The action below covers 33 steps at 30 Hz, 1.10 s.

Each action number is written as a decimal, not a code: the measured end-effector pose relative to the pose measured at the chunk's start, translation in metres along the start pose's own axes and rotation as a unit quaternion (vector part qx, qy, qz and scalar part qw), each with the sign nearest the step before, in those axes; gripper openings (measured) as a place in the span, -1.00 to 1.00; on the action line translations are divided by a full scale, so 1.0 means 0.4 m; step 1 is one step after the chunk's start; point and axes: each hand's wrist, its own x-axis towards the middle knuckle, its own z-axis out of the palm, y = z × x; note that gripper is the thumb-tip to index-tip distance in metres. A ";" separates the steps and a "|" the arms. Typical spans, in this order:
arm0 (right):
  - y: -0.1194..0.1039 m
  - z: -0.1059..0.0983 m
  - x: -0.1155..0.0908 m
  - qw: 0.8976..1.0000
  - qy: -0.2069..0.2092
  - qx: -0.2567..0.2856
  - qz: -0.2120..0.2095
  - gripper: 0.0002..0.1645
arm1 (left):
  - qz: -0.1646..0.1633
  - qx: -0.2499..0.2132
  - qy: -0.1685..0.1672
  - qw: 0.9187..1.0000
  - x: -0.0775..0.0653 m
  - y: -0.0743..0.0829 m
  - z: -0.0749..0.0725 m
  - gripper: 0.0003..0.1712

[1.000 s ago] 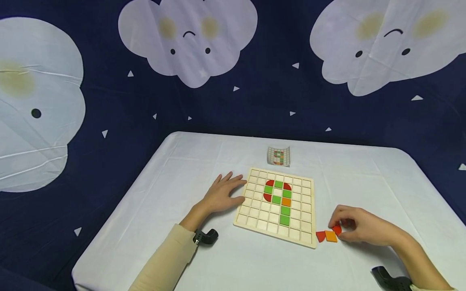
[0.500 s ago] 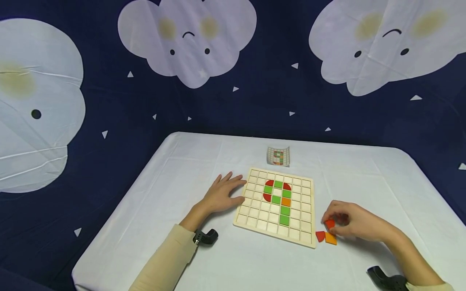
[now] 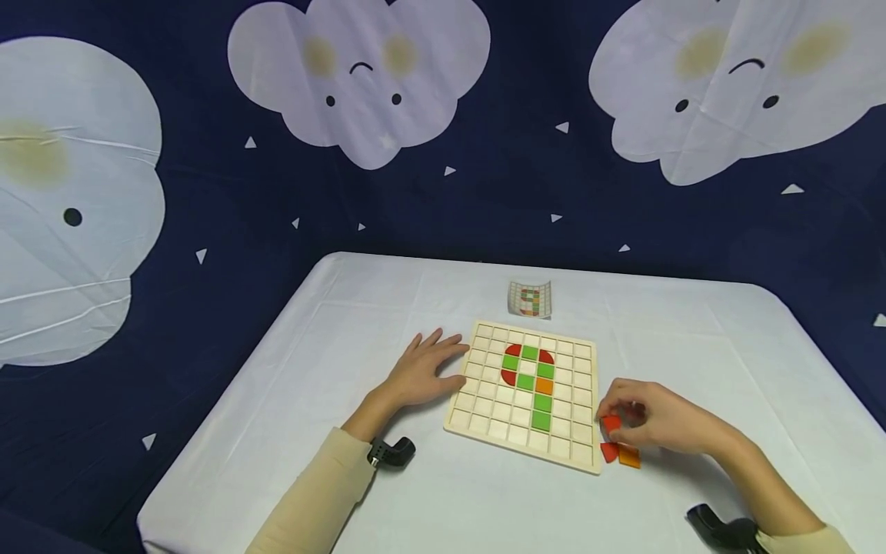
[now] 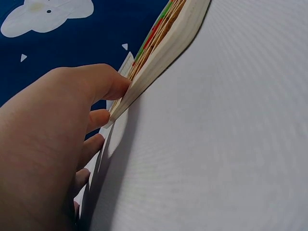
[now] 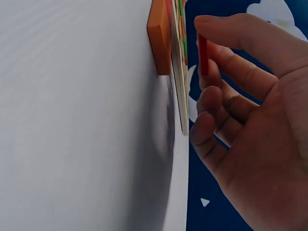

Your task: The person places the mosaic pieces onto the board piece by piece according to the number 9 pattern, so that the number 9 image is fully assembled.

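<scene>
A wooden grid board (image 3: 494, 408) lies mid-table, with red quarter-round, green square and orange tiles set in its cells in a 9-like shape. My left hand (image 3: 418, 373) rests at the board's left edge, fingers spread; in the left wrist view the thumb (image 4: 108, 84) touches the rim. Just off the board's lower right edge, my right hand (image 3: 664, 415) pinches a red tile (image 3: 611, 424) between thumb and fingertips. The right wrist view shows that red tile (image 5: 203, 55) edge-on, raised above the table. Below this hand lie a red tile (image 3: 609, 452) and an orange square tile (image 3: 629, 458).
A small curved card (image 3: 530, 298) with a printed coloured grid pattern stands behind the board. White cloth covers the table (image 3: 388, 300). A dark blue curtain (image 3: 512, 208) with white clouds hangs behind it.
My right hand has lifted the red tile from beside the orange one and moved left with it, toward the board's right edge. My left hand has stayed in place.
</scene>
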 end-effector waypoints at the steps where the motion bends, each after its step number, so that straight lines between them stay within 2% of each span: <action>1: -0.003 0.001 0.005 1.000 0.001 -0.002 -0.006 -0.74 | 0.000 0.000 0.000 1.000 0.000 -0.001 0.000 -0.28; 9: -0.026 0.004 0.041 0.999 0.001 -0.014 -0.045 -0.75 | -0.002 0.002 0.001 1.000 0.003 -0.002 0.004 -0.29; 15: -0.046 0.007 0.069 0.999 -0.010 -0.017 -0.046 -0.76 | 0.000 0.002 -0.001 1.000 0.002 0.000 0.001 -0.29; 20: -0.066 0.018 0.091 0.998 -0.004 -0.020 -0.056 -0.78 | -0.002 0.002 -0.003 1.000 0.002 0.000 0.000 -0.29; 33: -0.113 0.074 0.123 0.997 -0.004 -0.040 -0.062 -0.78 | 0.003 -0.005 -0.001 1.000 0.001 0.000 -0.001 -0.29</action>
